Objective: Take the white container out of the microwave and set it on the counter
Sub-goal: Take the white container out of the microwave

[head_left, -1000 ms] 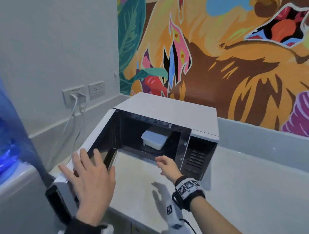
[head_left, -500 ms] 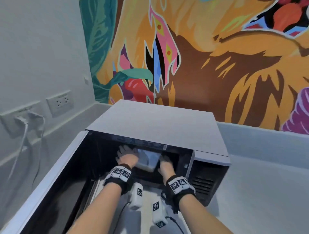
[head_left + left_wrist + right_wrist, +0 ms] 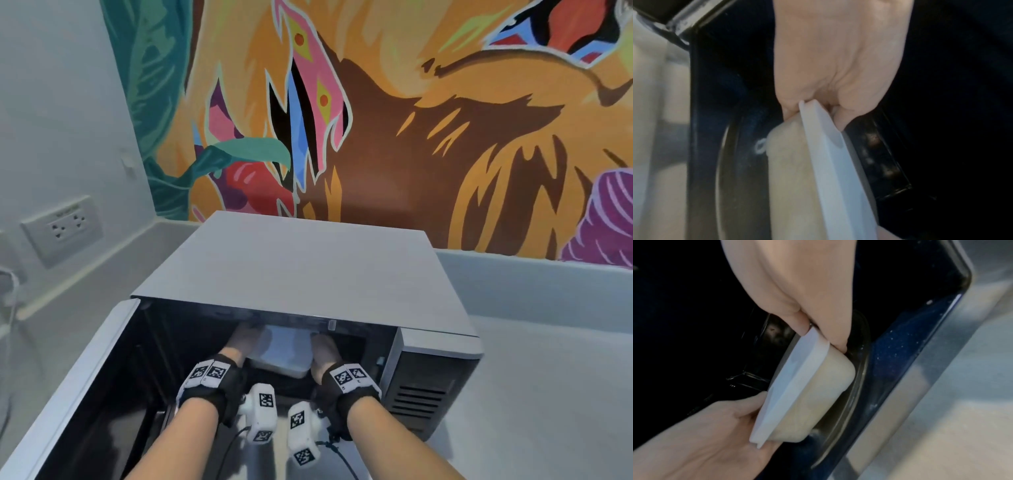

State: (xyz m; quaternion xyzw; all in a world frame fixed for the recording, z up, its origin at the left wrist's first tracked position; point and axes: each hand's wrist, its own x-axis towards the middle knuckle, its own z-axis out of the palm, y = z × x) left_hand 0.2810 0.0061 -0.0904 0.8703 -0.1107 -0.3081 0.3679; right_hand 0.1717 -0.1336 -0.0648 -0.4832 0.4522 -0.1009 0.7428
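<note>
Head view: white container (image 3: 282, 353) sat inside the microwave (image 3: 308, 270), both hands at its ends. Left wrist: left hand (image 3: 836, 61) pinched its lidded rim. Right wrist: right hand (image 3: 797, 293) clamped the opposite end. Looked light, stiff, maybe slick; the end rims seemed best to grip.

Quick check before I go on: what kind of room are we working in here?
Probably a kitchenette or break room: a microwave with its door open sits on a grey counter, a wall socket beside it, and a painted mural behind.

We see the lidded white plastic container (image 3: 281, 353) inside the grey box-shaped microwave (image 3: 301, 267), between left hand (image 3: 244, 340) and right hand (image 3: 324, 350), upon the round glass turntable (image 3: 860, 369).
</note>
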